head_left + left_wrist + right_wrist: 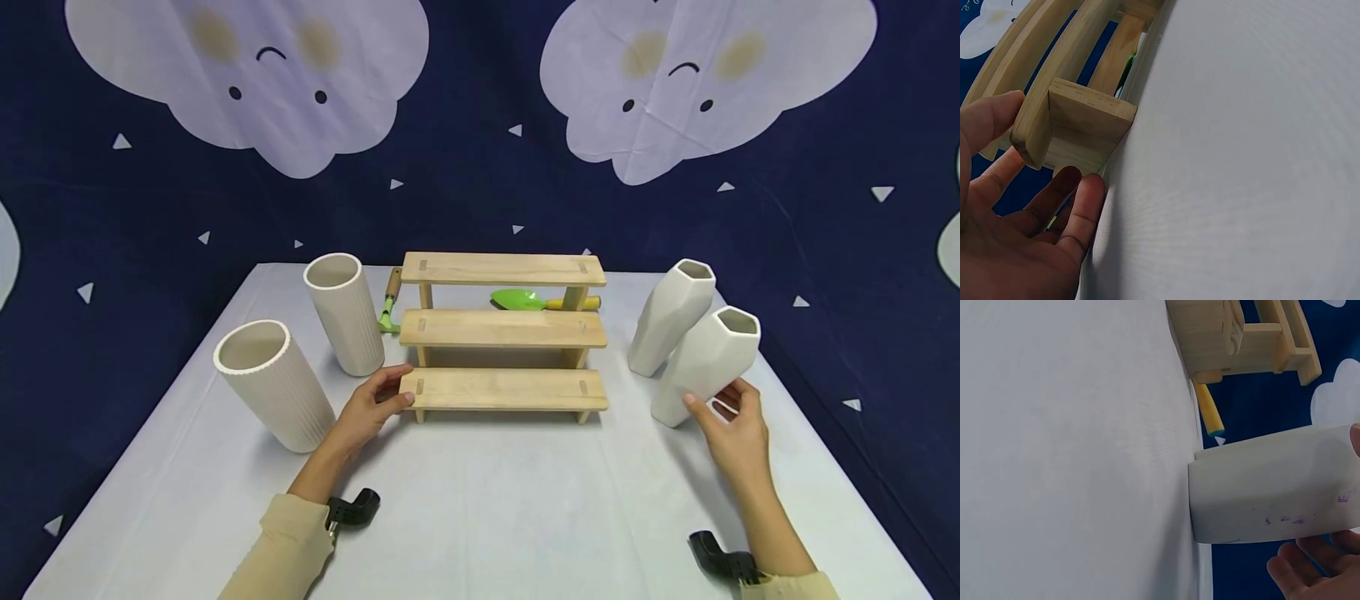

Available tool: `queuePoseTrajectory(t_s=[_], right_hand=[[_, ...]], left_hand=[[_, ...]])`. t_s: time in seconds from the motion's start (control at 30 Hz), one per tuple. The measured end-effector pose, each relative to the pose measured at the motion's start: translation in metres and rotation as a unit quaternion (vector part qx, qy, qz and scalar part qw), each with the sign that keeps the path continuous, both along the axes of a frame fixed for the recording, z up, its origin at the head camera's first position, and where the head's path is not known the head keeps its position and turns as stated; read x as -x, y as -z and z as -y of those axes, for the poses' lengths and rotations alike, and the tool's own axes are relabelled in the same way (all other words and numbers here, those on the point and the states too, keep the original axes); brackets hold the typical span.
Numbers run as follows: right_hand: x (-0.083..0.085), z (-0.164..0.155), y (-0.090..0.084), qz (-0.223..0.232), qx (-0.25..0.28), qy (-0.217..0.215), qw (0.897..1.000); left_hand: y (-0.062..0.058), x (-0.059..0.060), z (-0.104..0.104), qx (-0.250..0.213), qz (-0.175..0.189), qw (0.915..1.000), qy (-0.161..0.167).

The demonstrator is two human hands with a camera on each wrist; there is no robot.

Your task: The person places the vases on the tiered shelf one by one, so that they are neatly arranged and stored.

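Note:
A three-tier wooden stand point(502, 387) is on the white-covered table. My left hand point(371, 408) grips the left end of its lowest tier, thumb at the front and fingers behind; the left wrist view shows the thumb against the board end point(1035, 128). At the right, my right hand point(738, 433) holds a white faceted vase point(701, 367), thumb on its near face and fingers round its right side. Purple specks mark this vase point(1272, 487) in the right wrist view, where its base meets the table. A second faceted vase point(667, 317) stands just behind it.
Two ribbed white vases stand left of the stand, one nearer point(281, 396) and one farther back point(348, 329). Behind the stand lie a green trowel point(517, 300) with a yellow handle and a green tool point(392, 296) with a wooden handle. A dark cloud-patterned cloth point(480, 192) hangs behind.

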State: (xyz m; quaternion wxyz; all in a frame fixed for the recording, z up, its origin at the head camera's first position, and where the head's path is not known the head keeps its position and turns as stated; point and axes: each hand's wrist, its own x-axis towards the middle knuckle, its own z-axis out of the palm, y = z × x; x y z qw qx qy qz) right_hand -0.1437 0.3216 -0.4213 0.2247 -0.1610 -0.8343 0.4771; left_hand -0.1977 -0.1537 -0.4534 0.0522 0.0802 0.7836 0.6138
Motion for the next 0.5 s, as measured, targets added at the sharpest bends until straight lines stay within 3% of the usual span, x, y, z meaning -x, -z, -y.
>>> queuePoseTrajectory(t_s=[0.23,0.5], right_hand=[[0.0047,0.0005,0.0006,0.043,-0.01,-0.004,0.999],[0.0104,0.0006,0.0027,0.043,-0.005,-0.014,0.999]], left_hand=[[0.0003,-0.0001,0.0007,-0.008,0.007,0.9999,0.009],[-0.0001,-0.0002,0.0,-0.014,0.016,0.9997,0.008]])
